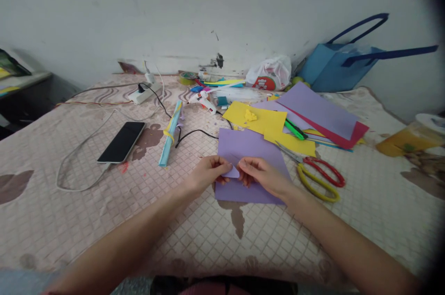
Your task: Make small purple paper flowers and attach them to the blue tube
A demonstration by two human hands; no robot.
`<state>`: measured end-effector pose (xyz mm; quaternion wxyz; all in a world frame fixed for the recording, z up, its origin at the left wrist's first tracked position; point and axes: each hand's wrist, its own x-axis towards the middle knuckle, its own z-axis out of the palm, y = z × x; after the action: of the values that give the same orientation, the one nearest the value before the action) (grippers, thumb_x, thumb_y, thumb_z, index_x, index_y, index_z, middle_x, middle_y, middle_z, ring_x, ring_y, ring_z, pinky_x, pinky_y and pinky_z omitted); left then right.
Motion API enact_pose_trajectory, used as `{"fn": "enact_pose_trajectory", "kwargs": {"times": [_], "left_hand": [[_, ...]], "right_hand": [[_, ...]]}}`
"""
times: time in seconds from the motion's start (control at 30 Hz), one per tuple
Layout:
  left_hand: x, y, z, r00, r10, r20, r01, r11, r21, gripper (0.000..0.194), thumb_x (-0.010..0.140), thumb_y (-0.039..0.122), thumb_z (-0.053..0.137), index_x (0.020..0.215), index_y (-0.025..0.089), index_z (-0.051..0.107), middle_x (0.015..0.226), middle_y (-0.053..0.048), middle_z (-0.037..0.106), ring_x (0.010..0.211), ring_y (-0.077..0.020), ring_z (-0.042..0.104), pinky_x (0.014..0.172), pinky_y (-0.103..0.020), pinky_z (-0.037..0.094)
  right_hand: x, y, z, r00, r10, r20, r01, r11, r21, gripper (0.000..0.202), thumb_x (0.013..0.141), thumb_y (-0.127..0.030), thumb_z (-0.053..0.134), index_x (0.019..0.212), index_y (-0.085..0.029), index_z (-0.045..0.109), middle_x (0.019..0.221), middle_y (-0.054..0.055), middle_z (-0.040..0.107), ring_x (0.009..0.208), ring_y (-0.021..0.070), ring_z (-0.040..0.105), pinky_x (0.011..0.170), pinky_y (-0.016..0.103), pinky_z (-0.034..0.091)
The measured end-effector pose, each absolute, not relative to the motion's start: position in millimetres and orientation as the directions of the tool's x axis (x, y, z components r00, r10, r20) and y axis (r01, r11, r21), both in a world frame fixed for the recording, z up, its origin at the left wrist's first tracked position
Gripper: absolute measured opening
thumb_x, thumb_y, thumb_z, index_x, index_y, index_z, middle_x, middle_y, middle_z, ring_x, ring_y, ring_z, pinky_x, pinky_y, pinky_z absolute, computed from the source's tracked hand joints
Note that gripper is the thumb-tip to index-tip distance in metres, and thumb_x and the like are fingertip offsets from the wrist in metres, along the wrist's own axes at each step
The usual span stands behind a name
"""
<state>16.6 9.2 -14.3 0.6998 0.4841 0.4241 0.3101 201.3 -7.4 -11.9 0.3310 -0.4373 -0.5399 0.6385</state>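
Observation:
My left hand (212, 172) pinches a small folded piece of purple paper (234, 173) between thumb and fingers. Close beside it, my right hand (259, 173) has its thumb pressed to its curled fingers near the piece's edge; whether anything is between them is hidden. Both hands are over a larger sheet of purple paper (250, 195) lying flat on the table. Right of that sheet lie scissors (318, 174) with one red and one yellow handle, blades apart and pointing at the sheet's upper right corner.
Yellow paper (257, 118), a green cutter (295, 129) and stacked purple and red sheets (318, 107) lie beyond. A glue gun (204, 101), power strip (144, 93), light-blue paper strip (170, 135) and charging phone (122, 142) are leftward. A blue bag (333, 70) and drink cup (410, 135) stand right.

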Motion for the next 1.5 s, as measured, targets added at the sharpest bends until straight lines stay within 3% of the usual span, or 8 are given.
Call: {"fn": "enact_pose_trajectory", "kwargs": {"times": [0.13, 0.43, 0.63, 0.87, 1.0, 1.2, 1.3, 1.5], "left_hand": [[17.8, 6.7, -10.8, 0.412, 0.875, -0.256, -0.002, 0.282, 0.959, 0.029, 0.069, 0.037, 0.070, 0.071, 0.013, 0.055, 0.056, 0.004, 0.055, 0.047, -0.0063, 0.051, 0.047, -0.018, 0.040], [17.0, 5.2, -7.3, 0.573, 0.745, -0.341, -0.106, 0.480, 0.871, 0.037, 0.064, 0.042, 0.075, 0.076, 0.011, 0.059, 0.064, 0.000, 0.062, 0.056, -0.0083, 0.059, 0.055, -0.020, 0.047], [17.0, 8.4, -7.5, 0.617, 0.643, -0.454, -0.078, 0.624, 0.777, 0.059, 0.072, 0.067, 0.051, 0.073, 0.009, 0.058, 0.062, -0.008, 0.065, 0.052, -0.0126, 0.062, 0.049, -0.022, 0.048], [14.7, 5.9, -6.9, 0.604, 0.718, -0.345, -0.040, 0.459, 0.887, 0.034, 0.066, 0.040, 0.074, 0.069, 0.011, 0.058, 0.059, -0.001, 0.062, 0.050, -0.0081, 0.057, 0.050, -0.019, 0.045], [12.3, 6.7, -8.8, 0.614, 0.726, -0.310, -0.042, 0.422, 0.906, 0.031, 0.073, 0.039, 0.069, 0.071, 0.011, 0.058, 0.058, 0.000, 0.061, 0.049, -0.0066, 0.055, 0.048, -0.018, 0.041], [11.9, 6.6, -9.3, 0.650, 0.729, -0.216, -0.080, 0.348, 0.934, 0.029, 0.075, 0.039, 0.068, 0.073, 0.013, 0.054, 0.066, 0.001, 0.061, 0.052, -0.0049, 0.054, 0.050, -0.016, 0.042], [12.3, 5.6, -8.8, 0.625, 0.749, -0.219, -0.044, 0.314, 0.948, 0.031, 0.074, 0.041, 0.068, 0.073, 0.013, 0.054, 0.064, 0.003, 0.059, 0.050, -0.0047, 0.053, 0.049, -0.016, 0.040], [14.9, 4.4, -8.0, 0.543, 0.801, -0.253, -0.021, 0.314, 0.949, 0.037, 0.077, 0.049, 0.061, 0.074, 0.012, 0.056, 0.058, 0.000, 0.058, 0.047, -0.0072, 0.053, 0.046, -0.018, 0.041]], "right_hand": [[198.6, -10.0, -12.1, -0.407, 0.887, -0.219, 0.080, -0.205, -0.976, 0.032, 0.075, -0.046, 0.065, 0.070, -0.017, 0.053, 0.060, -0.003, 0.055, 0.049, 0.0073, 0.048, 0.049, 0.021, 0.039], [199.5, -7.1, -11.6, -0.386, 0.889, -0.245, 0.057, -0.242, -0.969, 0.019, 0.073, -0.031, 0.061, 0.065, -0.017, 0.050, 0.054, -0.005, 0.051, 0.047, 0.0068, 0.044, 0.046, 0.020, 0.035], [202.3, -5.6, -14.6, -0.422, 0.867, -0.265, 0.068, -0.261, -0.963, 0.014, 0.072, -0.026, 0.059, 0.065, -0.017, 0.051, 0.054, -0.005, 0.050, 0.048, 0.0066, 0.045, 0.046, 0.019, 0.034], [198.3, -8.7, -13.4, -0.436, 0.864, -0.250, 0.018, -0.269, -0.963, 0.021, 0.077, -0.036, 0.061, 0.068, -0.017, 0.055, 0.057, -0.004, 0.053, 0.049, 0.0074, 0.048, 0.047, 0.020, 0.038], [197.1, -9.4, -13.5, -0.445, 0.874, -0.193, -0.095, -0.260, -0.961, 0.035, 0.083, -0.050, 0.053, 0.070, -0.017, 0.056, 0.058, -0.002, 0.055, 0.049, 0.0090, 0.050, 0.046, 0.021, 0.040], [198.1, -10.2, -12.9, -0.466, 0.870, -0.159, -0.143, -0.251, -0.957, 0.047, 0.085, -0.058, 0.043, 0.068, -0.017, 0.056, 0.056, -0.001, 0.056, 0.047, 0.0092, 0.050, 0.045, 0.021, 0.040], [198.0, -10.8, -10.5, -0.461, 0.877, -0.134, -0.110, -0.207, -0.972, 0.044, 0.085, -0.056, 0.045, 0.068, -0.017, 0.056, 0.058, -0.001, 0.055, 0.049, 0.0091, 0.050, 0.046, 0.022, 0.040], [196.9, -11.5, -9.9, -0.353, 0.923, -0.151, 0.005, -0.160, -0.987, 0.023, 0.075, -0.033, 0.067, 0.066, -0.017, 0.053, 0.057, -0.005, 0.054, 0.048, 0.0064, 0.047, 0.048, 0.020, 0.037]]}}
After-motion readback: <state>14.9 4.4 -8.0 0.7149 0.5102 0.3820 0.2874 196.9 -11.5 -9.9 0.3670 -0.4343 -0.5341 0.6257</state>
